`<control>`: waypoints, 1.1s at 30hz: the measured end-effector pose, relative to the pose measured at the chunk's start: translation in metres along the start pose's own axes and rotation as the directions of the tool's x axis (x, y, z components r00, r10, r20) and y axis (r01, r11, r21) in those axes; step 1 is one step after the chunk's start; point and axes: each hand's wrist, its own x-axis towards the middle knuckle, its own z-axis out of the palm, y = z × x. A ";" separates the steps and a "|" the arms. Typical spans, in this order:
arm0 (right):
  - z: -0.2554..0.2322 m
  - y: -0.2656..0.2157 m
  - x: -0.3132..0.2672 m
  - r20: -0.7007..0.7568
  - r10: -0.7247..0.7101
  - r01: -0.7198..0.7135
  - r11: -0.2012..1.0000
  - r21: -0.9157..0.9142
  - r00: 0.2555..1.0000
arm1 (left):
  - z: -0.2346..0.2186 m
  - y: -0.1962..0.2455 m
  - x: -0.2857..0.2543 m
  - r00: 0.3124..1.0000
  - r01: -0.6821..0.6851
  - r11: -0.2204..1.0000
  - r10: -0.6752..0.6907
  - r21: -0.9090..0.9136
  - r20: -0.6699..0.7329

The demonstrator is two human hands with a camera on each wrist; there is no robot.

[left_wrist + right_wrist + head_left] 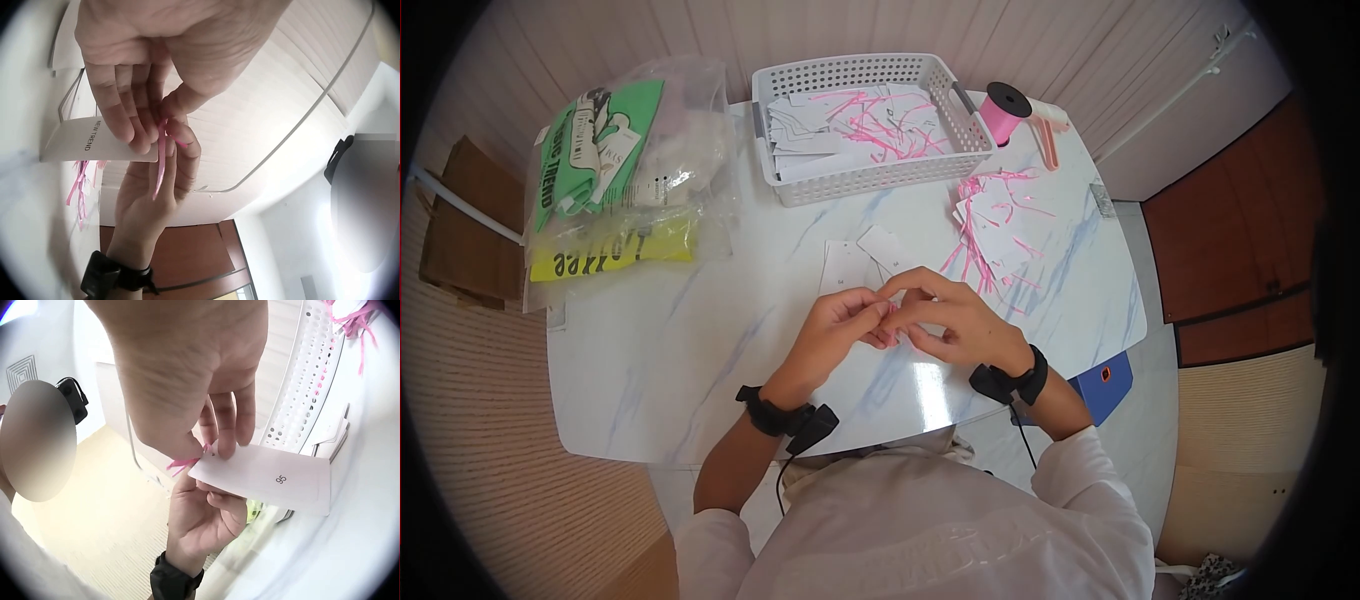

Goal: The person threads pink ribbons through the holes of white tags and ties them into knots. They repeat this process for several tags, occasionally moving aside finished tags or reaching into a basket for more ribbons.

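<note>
Both hands meet over the table's near half, at a white hang tag [269,481] with a pink ribbon [160,169] at its corner. The left hand [836,332] holds the tag near that corner, its thumb and fingertips close about the ribbon. From the other side the right hand [968,326] pinches the ribbon with thumb and forefinger, its other fingers partly bent. "NEW TREND" shows on one face of the tag in the left wrist view, and "95" on the other in the right wrist view. Just beyond the hands, loose white tags [845,265] lie on the table.
A white perforated basket [880,182] at the back holds tags and pink ribbons. Ribboned tags [1000,235] are piled at right, near a pink ribbon spool [1002,118] and an orange-pink tool [1050,150]. Plastic-wrapped packages [615,170] lie at left on the marbled table [670,370].
</note>
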 end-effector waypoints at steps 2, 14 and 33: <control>-0.002 -0.002 0.001 0.029 0.010 -0.010 1.000 -0.006 1.000 | -0.002 -0.001 0.000 0.999 0.013 1.000 -0.012 -0.019 0.035; -0.001 0.005 -0.008 -0.109 0.161 -0.138 0.973 0.187 0.981 | 0.001 0.000 0.000 1.000 -0.009 1.000 0.009 -0.002 0.006; 0.002 0.012 -0.028 -0.161 0.579 -0.247 0.561 0.790 0.799 | 0.003 -0.009 0.002 0.996 -0.045 0.998 0.047 0.035 -0.079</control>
